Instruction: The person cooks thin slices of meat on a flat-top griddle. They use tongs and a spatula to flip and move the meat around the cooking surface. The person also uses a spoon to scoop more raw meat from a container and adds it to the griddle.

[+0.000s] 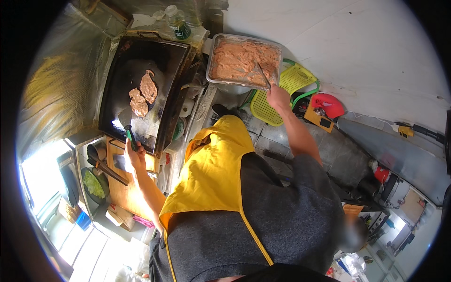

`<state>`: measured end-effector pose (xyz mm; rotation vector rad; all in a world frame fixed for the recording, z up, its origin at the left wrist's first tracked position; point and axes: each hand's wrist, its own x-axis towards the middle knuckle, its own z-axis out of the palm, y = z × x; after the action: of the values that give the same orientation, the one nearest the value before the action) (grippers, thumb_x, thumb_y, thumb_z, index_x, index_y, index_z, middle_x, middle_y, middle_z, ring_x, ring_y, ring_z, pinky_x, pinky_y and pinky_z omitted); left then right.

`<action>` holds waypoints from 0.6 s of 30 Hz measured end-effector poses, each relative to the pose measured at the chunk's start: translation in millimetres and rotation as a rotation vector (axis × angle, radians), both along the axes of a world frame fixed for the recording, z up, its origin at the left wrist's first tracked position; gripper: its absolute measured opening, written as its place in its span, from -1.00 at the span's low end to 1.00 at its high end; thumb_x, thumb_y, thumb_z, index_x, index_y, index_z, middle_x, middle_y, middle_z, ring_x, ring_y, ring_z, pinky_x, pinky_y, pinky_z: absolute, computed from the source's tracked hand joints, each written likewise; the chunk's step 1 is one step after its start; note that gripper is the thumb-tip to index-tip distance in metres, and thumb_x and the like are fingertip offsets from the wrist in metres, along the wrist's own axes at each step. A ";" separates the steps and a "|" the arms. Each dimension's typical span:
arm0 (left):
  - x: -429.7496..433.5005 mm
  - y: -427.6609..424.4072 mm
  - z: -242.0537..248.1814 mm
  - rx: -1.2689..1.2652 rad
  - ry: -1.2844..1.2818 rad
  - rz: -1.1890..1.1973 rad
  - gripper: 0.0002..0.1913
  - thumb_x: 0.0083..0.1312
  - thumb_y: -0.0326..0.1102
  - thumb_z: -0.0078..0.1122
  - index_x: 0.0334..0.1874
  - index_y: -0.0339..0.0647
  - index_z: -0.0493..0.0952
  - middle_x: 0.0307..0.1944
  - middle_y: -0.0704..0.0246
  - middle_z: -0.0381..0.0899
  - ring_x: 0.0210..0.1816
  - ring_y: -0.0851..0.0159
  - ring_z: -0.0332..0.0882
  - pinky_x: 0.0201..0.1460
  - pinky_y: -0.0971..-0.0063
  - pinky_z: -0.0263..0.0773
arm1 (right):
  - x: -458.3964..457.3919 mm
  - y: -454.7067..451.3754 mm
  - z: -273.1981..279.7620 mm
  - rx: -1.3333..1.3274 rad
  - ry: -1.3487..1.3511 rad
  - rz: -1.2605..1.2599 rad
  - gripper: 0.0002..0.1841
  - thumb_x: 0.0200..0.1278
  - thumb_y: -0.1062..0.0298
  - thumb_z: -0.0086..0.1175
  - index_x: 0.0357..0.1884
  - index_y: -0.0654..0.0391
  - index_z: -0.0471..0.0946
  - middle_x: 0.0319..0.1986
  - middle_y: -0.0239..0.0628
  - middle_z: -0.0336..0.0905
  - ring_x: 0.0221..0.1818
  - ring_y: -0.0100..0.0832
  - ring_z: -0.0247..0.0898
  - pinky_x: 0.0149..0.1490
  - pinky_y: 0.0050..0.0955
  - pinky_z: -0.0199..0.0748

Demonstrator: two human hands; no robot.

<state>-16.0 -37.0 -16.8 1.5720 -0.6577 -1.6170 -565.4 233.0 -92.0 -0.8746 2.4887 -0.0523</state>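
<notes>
My left hand [135,155] grips the green-and-black handle of a spatula [129,135]. Its metal blade rests on the near part of a flat black griddle [132,53]. Just beyond the blade, two flattened pieces of marinated meat [148,87] lie side by side on the hot plate. To the right, my right hand [279,97] holds a slim metal utensil, apparently tongs [263,74]. The utensil's tip reaches into raw, reddish marinated meat [239,56] that fills a shallow metal tray [210,68]. The fingers partly hide how the utensil is held.
A plastic bottle [178,24] stands behind the griddle. Beneath the tray's right side is a yellow-green chair [266,107]. At left are a wooden board [121,197], a bowl of chopped greens [93,185] and a wooden-handled tool [112,172]. A blurred person [352,232] is at lower right.
</notes>
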 end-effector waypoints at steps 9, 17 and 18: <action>-1.8 -5.1 1.1 -0.005 0.001 -0.023 -0.74 0.58 -0.06 0.10 -0.17 -0.10 0.47 -0.49 0.36 0.57 -0.61 0.42 0.42 -0.58 0.53 0.33 | -7.6 -9.4 7.7 -0.036 0.064 -0.039 -0.59 0.46 0.07 0.02 -0.01 0.26 0.59 -0.26 -0.02 0.74 -0.17 0.01 0.69 -0.11 0.00 0.63; -12.9 -3.3 6.3 -0.001 0.001 -0.019 -0.75 0.58 -0.08 0.11 -0.18 -0.10 0.47 -0.50 0.37 0.56 -0.62 0.42 0.42 -0.59 0.54 0.32 | -48.7 -16.8 -10.5 0.027 0.039 -0.085 -0.56 0.48 0.07 0.01 -0.06 0.34 0.60 -0.37 -0.02 0.70 -0.32 0.03 0.66 -0.19 0.02 0.61; -12.9 -2.9 5.8 -0.003 0.004 -0.020 -0.75 0.58 -0.08 0.11 -0.18 -0.10 0.47 -0.50 0.37 0.56 -0.62 0.42 0.41 -0.60 0.54 0.32 | -49.5 -19.2 -8.2 0.036 0.008 -0.116 -0.56 0.48 0.06 0.02 -0.06 0.34 0.60 -0.37 -0.02 0.70 -0.32 0.03 0.66 -0.19 0.02 0.61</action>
<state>-29.0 -39.9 -11.0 1.5636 -0.6754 -1.6328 -614.9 213.8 -100.3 -0.7159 2.5378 -0.0432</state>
